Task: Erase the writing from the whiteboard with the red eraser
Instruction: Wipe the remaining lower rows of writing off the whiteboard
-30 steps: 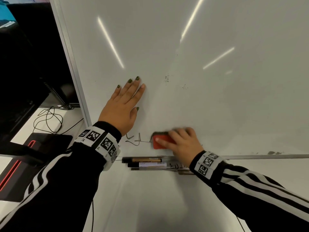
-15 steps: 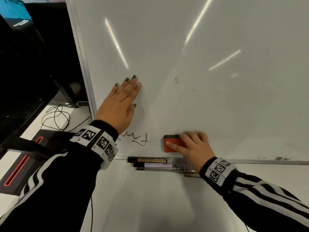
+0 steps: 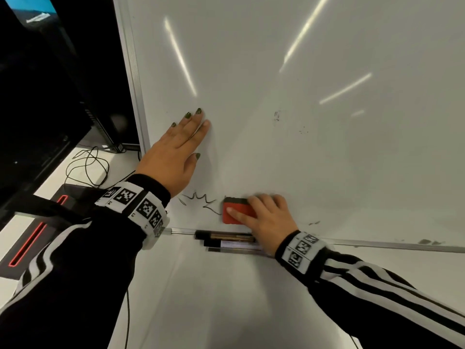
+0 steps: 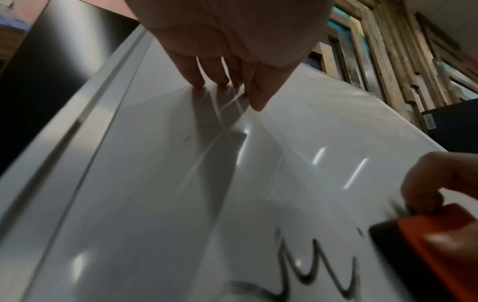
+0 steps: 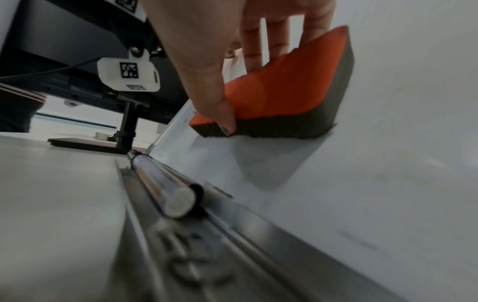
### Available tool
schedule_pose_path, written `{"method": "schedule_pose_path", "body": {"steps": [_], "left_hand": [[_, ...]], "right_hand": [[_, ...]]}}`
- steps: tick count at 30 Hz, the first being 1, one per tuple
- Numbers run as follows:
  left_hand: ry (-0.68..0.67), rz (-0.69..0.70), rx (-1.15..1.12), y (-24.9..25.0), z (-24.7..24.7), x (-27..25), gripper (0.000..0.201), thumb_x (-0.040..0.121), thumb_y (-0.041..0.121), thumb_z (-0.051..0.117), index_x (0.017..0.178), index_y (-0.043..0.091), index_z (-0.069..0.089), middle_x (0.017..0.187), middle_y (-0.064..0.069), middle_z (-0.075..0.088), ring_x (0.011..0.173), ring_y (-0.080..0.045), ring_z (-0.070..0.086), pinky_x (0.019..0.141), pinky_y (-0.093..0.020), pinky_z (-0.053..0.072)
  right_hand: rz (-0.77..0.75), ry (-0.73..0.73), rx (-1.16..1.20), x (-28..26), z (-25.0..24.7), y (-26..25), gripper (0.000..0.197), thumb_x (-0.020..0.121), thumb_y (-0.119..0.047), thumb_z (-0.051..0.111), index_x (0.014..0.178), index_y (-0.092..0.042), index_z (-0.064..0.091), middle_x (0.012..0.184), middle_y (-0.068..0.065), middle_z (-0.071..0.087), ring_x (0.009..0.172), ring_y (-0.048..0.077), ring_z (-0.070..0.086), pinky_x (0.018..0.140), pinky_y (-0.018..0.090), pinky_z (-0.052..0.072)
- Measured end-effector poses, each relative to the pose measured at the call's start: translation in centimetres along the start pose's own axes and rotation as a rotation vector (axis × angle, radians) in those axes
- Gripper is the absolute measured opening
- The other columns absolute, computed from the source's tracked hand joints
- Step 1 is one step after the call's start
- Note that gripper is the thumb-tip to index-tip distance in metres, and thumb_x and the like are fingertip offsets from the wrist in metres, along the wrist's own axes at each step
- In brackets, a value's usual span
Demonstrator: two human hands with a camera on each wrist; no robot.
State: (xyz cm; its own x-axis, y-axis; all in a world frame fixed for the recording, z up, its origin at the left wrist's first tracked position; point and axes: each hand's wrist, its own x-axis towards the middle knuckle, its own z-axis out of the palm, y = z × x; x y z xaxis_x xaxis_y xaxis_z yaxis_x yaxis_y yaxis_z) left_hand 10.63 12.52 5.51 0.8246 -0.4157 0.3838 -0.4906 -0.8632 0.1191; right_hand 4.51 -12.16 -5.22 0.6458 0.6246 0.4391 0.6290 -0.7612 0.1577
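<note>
Half the black scribble (image 3: 198,199) is gone since a moment ago, leaving zigzags between the flat, braced left hand (image 3: 173,157) and the right hand (image 3: 266,217) gripping the red felt-backed eraser (image 3: 236,210) against the glossy whiteboard (image 3: 302,147).

Writing (image 3: 198,201) partly under left wrist — markers (image 3: 226,239) partly behind right hand (image 3: 270,220).
</note>
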Motion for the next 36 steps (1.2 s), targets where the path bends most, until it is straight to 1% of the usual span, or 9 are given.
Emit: {"method": "schedule_pose_path", "body": {"steps": [6,8,13,18,22,24,30,34,36], "left_hand": [[-0.020,0.003,0.005,-1.4,0.1,-1.0,0.062,0.090,0.020,0.032,0.148,0.013,0.011,0.155,0.002,0.007,0.141,-0.007,0.004,0.116,-0.021,-0.002],[-0.018,-0.005,0.006,-1.8,0.2,-1.4,0.062,0.091,0.017,0.035,0.148,0.013,0.011,0.155,0.002,0.006,0.141,-0.007,0.003,0.116,-0.022,-0.002],[0.004,0.014,-0.021,-2.3,0.2,-1.8,0.068,0.089,0.004,0.050,0.147,0.010,0.014,0.154,0.001,0.008,0.141,-0.010,0.006,0.116,-0.022,0.000],[0.008,0.016,-0.044,-2.4,0.4,-1.7,0.069,0.088,0.002,0.051,0.147,0.009,0.016,0.155,-0.001,0.009,0.142,-0.010,0.006,0.116,-0.023,-0.001],[-0.004,0.021,-0.041,-2.5,0.4,-1.7,0.068,0.089,0.003,0.049,0.147,0.010,0.016,0.155,-0.001,0.009,0.142,-0.011,0.006,0.116,-0.023,-0.001],[-0.005,0.028,-0.041,-2.7,0.3,-1.8,0.068,0.089,0.003,0.049,0.147,0.010,0.016,0.155,-0.001,0.009,0.142,-0.011,0.007,0.116,-0.024,0.000],[-0.007,0.041,-0.054,-2.9,0.4,-1.8,0.066,0.089,0.004,0.048,0.147,0.010,0.017,0.155,-0.002,0.010,0.142,-0.014,0.009,0.117,-0.027,0.004],[-0.009,0.030,-0.053,-2.8,0.5,-1.9,0.067,0.090,0.005,0.048,0.147,0.011,0.015,0.155,-0.001,0.009,0.142,-0.013,0.008,0.117,-0.030,0.005],[0.002,0.040,-0.059,-3.0,0.5,-1.9,0.067,0.089,0.004,0.050,0.147,0.012,0.017,0.155,0.000,0.009,0.142,-0.012,0.009,0.117,-0.025,0.003]], "right_hand": [[0.134,0.126,0.002,0.5,-1.0,1.5,0.070,0.057,-0.008,0.073,0.121,-0.033,0.060,0.102,0.009,0.055,0.093,0.027,0.044,0.080,0.042,0.031],[0.113,0.110,0.024,1.1,0.1,0.1,0.067,0.061,-0.009,0.068,0.123,-0.033,0.055,0.104,0.009,0.053,0.093,0.028,0.045,0.079,0.042,0.032],[-0.118,-0.016,0.031,1.0,2.3,-1.5,0.044,0.072,-0.025,0.070,0.114,-0.036,0.063,0.103,0.005,0.056,0.094,0.028,0.053,0.080,0.040,0.037],[0.029,0.094,0.054,3.9,0.3,-0.8,0.058,0.067,-0.010,0.055,0.121,-0.031,0.061,0.102,0.008,0.058,0.094,0.028,0.047,0.080,0.041,0.034],[-0.169,-0.016,0.023,3.4,1.8,-3.0,0.041,0.076,-0.027,0.065,0.116,-0.031,0.063,0.106,0.004,0.046,0.094,0.026,0.046,0.080,0.042,0.033],[-0.232,-0.072,0.013,3.4,1.9,-3.2,0.037,0.076,-0.034,0.066,0.113,-0.032,0.065,0.104,0.002,0.050,0.093,0.025,0.049,0.081,0.041,0.033],[-0.001,0.046,0.022,5.3,-0.1,-2.0,0.051,0.076,-0.015,0.038,0.118,-0.031,0.063,0.103,0.006,0.056,0.095,0.027,0.046,0.080,0.041,0.032],[-0.243,-0.094,-0.016,4.1,0.8,-2.8,0.037,0.075,-0.030,0.063,0.113,-0.033,0.065,0.104,0.001,0.053,0.093,0.026,0.047,0.081,0.040,0.032],[-0.281,-0.128,-0.011,3.5,0.4,-2.0,0.030,0.077,-0.032,0.059,0.106,-0.033,0.068,0.099,-0.001,0.058,0.091,0.024,0.046,0.081,0.040,0.031]]}}
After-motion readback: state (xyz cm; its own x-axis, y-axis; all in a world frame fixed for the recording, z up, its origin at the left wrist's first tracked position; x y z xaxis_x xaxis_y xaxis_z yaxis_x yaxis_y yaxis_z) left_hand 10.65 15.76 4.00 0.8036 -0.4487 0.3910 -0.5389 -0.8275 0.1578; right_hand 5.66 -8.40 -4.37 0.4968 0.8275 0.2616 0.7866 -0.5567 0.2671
